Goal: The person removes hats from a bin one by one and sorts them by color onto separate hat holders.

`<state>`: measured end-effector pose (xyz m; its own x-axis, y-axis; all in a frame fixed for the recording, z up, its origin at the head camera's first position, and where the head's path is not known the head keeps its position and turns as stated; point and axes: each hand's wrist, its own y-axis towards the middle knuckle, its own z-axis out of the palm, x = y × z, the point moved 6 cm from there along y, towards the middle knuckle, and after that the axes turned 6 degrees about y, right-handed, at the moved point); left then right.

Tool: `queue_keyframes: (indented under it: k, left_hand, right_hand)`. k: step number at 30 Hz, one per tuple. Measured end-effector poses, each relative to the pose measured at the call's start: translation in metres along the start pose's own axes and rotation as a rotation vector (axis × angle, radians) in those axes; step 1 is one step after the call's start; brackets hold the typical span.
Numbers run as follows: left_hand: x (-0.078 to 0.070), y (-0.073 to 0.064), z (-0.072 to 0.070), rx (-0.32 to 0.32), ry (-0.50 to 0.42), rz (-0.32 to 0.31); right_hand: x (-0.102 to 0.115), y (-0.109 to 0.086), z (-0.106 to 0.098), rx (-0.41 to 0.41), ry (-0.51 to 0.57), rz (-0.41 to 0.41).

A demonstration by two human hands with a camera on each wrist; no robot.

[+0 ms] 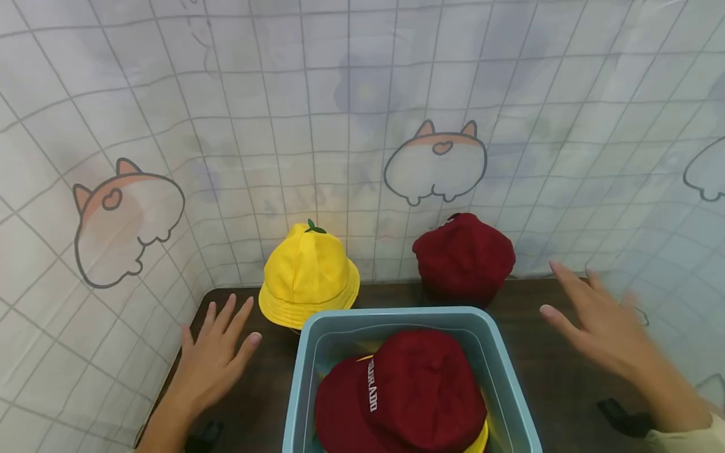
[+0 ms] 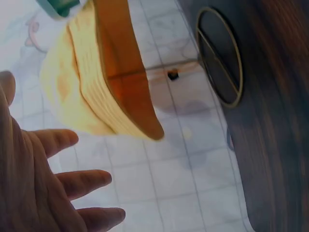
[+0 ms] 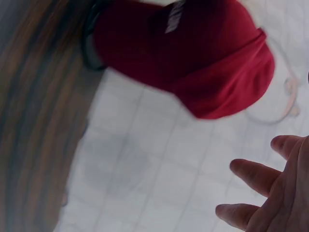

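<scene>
Left hand [image 1: 212,362]: fingers spread, nothing in my grasp, near the yellow cloth bucket hat [image 1: 306,274] with a green leaf sprout on its crown. Right hand [image 1: 608,333]: fingers extended, slightly blurred, also holding nothing, off to the right of the dark red fabric baseball cap [image 1: 464,258]. Neither touches a hat. Yellow hat is at the back left of the dark wood-grain tabletop [image 1: 266,390], up on a thin rod with a brass-coloured ring base [image 2: 218,60]; red cap at the back right, support mostly hidden. Between my hands, nearer me: light blue plastic bin [image 1: 396,311], with a white-lettered dark red cap [image 1: 430,390] lying over yellow fabric [image 1: 478,440].

Handling, my guess: hats light, not fragile, cloth not slippery. Yellow one looks soft, would crumple if squeezed; I'd pinch opposite sides of the brim and lift straight up, since that rod may tip. Back red cap: crown looks floppy, visor probably stiffer, so visor edge is the surer hold.
</scene>
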<state>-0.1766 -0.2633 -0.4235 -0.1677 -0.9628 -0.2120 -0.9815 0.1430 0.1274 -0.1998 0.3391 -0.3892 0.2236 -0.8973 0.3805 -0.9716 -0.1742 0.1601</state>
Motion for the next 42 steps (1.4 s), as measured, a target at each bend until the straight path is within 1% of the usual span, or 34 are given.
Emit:
queue_keyframes:
  k: [4, 7, 8, 11, 14, 20, 22, 25, 29, 32, 34, 40, 42]
  left_hand:
    - [-0.016, -0.004, -0.002, -0.053, 0.013, 0.029]
    - [-0.028, -0.007, 0.001, -0.098, 0.015, 0.082]
    - [-0.032, -0.008, 0.002, -0.102, 0.007, 0.097]
    - [-0.044, -0.012, 0.004, -0.086, -0.053, 0.127]
    - [-0.055, -0.017, 0.004, -0.050, -0.124, 0.131]
    - [-0.074, -0.020, 0.007, -0.012, -0.287, 0.155]
    - [-0.078, -0.021, 0.009, -0.005, -0.349, 0.142]
    - [-0.085, -0.023, 0.015, 0.039, -0.447, 0.080]
    - [-0.093, -0.026, 0.026, 0.153, -0.587, -0.046]
    - [-0.098, -0.028, 0.032, 0.210, -0.661, -0.111]
    - [-0.099, -0.029, 0.033, 0.220, -0.690, -0.133]
    - [-0.100, -0.032, 0.037, 0.219, -0.709, -0.144]
    - [-0.100, -0.033, 0.038, 0.216, -0.720, -0.143]
  right_hand:
    - [0.028, 0.001, -0.005, -0.016, -0.021, -0.074]
    - [0.051, 0.002, -0.008, -0.018, -0.022, -0.127]
    - [0.060, 0.002, -0.009, -0.024, -0.020, -0.152]
    - [0.083, 0.002, -0.011, -0.049, -0.032, -0.241]
    - [0.105, 0.002, -0.011, -0.063, -0.054, -0.323]
    - [0.141, 0.001, -0.007, -0.033, -0.098, -0.428]
    - [0.149, -0.001, -0.005, -0.028, -0.112, -0.439]
    - [0.157, -0.002, 0.000, -0.011, -0.125, -0.421]
    - [0.166, -0.002, 0.009, 0.019, -0.108, -0.400]
    - [0.174, -0.001, 0.015, 0.032, -0.097, -0.420]
    - [0.178, -0.001, 0.020, 0.047, -0.098, -0.443]
    - [0.188, -0.003, 0.035, 0.101, -0.097, -0.536]
    - [0.189, -0.003, 0.038, 0.114, -0.092, -0.555]
